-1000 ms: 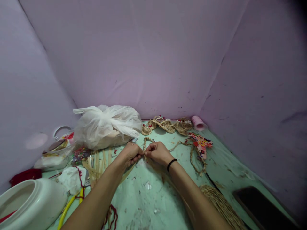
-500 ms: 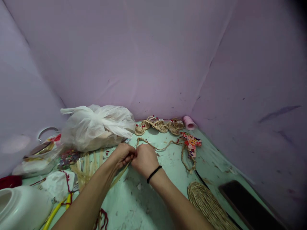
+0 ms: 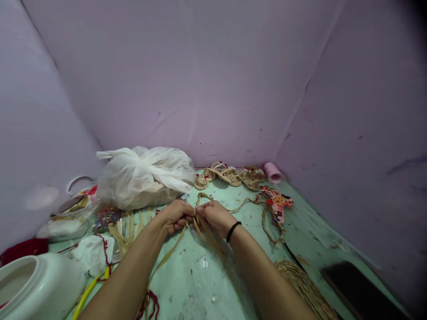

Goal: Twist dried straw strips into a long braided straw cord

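Observation:
My left hand (image 3: 178, 216) is closed in a pinch near the middle of the green surface, and my right hand (image 3: 215, 215) pinches right beside it, with a black band on the wrist. Between the fingertips are flat straw-coloured fibre strips (image 3: 171, 253). One hangs down below my left hand; others trail, blurred, under my right hand. A thin braided cord (image 3: 245, 202) rises just behind the fingers and runs right to a flowered cloth piece (image 3: 276, 202). The fingers hide where cord and strips meet.
At the back lie small woven sandals (image 3: 228, 175) with beads and a pink thread spool (image 3: 273, 172). A knotted white plastic bag (image 3: 143, 178) stands left. Nearer are a white jar (image 3: 50, 284), yellow-handled tool (image 3: 87, 291), coiled woven sole (image 3: 303, 289) and dark phone (image 3: 360, 289).
My right hand has turned, its fingers now showing more, and loose fibre strips have come into view beneath it. The whole view has shifted slightly, so things appear further right.

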Available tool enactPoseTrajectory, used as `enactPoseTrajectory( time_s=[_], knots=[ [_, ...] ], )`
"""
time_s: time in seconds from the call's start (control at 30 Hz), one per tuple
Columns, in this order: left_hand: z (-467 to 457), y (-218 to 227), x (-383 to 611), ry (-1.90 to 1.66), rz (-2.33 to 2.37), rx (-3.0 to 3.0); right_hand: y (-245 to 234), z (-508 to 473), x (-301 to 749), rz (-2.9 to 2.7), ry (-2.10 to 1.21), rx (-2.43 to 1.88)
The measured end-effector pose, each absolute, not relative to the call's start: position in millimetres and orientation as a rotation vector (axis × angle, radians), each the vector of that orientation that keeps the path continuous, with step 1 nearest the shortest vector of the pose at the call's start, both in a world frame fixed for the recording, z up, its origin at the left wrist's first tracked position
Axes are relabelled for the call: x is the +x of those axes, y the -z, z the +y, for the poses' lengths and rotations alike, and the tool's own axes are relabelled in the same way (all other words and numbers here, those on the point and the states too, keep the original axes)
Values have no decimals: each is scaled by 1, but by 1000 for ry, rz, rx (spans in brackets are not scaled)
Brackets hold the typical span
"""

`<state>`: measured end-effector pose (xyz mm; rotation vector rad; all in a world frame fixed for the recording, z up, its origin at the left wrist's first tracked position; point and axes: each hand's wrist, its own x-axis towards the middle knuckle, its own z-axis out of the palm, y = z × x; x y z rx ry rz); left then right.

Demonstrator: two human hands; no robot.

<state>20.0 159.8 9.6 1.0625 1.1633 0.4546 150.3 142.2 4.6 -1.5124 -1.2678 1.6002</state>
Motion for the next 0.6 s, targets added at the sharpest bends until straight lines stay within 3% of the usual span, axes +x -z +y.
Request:
enactPoseTrajectory(
  time_s=[0.37,0.6],
  knots=[
    [158,-11,19,-436,1224,1155,1,142,155,-1411,-1518,-1487],
    [157,-14,20,-441,1271,1205,7,148,157,-1650,-1297,-1640]
  ],
)
